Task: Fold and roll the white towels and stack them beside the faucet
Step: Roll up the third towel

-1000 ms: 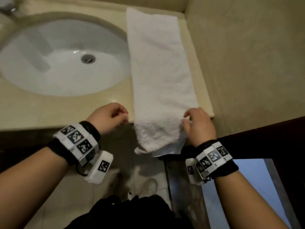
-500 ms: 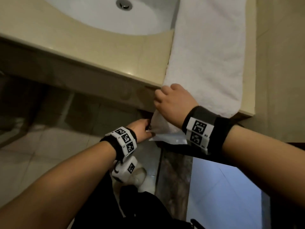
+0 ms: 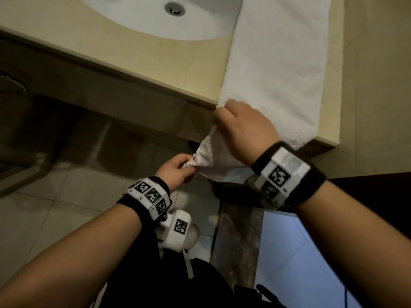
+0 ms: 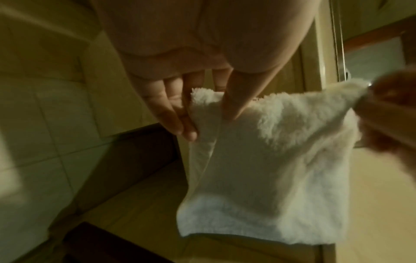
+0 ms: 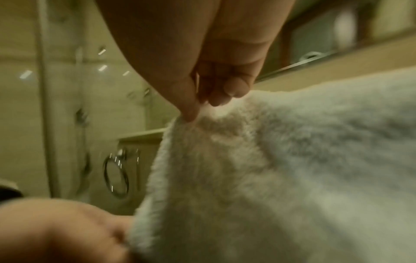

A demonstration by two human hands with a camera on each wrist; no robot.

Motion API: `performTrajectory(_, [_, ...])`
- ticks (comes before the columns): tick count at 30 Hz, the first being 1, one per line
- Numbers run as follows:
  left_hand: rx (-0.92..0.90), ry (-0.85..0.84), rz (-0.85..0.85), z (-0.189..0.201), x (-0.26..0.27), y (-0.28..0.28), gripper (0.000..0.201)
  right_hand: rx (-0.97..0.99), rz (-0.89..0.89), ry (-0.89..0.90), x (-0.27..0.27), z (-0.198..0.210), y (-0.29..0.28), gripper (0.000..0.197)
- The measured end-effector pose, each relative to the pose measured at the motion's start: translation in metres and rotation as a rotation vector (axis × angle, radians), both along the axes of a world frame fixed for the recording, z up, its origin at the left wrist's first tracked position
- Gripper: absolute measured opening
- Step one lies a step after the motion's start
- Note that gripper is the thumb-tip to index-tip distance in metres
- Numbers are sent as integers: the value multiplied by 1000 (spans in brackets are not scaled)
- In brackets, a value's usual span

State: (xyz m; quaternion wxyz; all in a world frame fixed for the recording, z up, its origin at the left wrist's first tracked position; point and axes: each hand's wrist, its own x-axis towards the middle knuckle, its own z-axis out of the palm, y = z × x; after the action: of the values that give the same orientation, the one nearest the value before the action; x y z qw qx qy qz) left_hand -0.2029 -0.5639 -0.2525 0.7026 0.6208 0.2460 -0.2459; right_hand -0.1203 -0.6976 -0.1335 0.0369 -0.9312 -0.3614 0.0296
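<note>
A long white towel (image 3: pixel 275 70) lies folded lengthwise on the beige counter (image 3: pixel 195 70) right of the sink, its near end hanging over the front edge. My left hand (image 3: pixel 178 168) is below the counter edge and pinches the hanging corner of the towel (image 4: pixel 270 160) between thumb and fingers (image 4: pixel 180 122). My right hand (image 3: pixel 240 132) sits at the counter's front edge and pinches the towel's left edge (image 5: pixel 270 169) with thumb and fingertips (image 5: pixel 191 113). The faucet is out of view.
The white sink basin (image 3: pixel 155 16) with its metal drain (image 3: pixel 174 8) lies left of the towel. A beige wall (image 3: pixel 378 74) closes the counter's right side. Below are the dark cabinet front, tiled floor (image 3: pixel 66 196) and my shoe.
The view tipped down and left. My left hand dropped below the counter edge and took the hanging corner. My right hand crossed from the towel's right side to its left edge.
</note>
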Motion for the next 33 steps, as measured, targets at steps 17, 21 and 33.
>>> performTrajectory(17, [101,-102,47,21,-21,-15,25,476,-624,668,-55,-37,-27,33])
performTrajectory(21, [-30,27,138,18,-15,-12,27,485,-521,556,-59,-41,-32,27])
performTrajectory(33, [138,37,-3,9,-22,16,56,420,-395,503,-55,-39,-42,27])
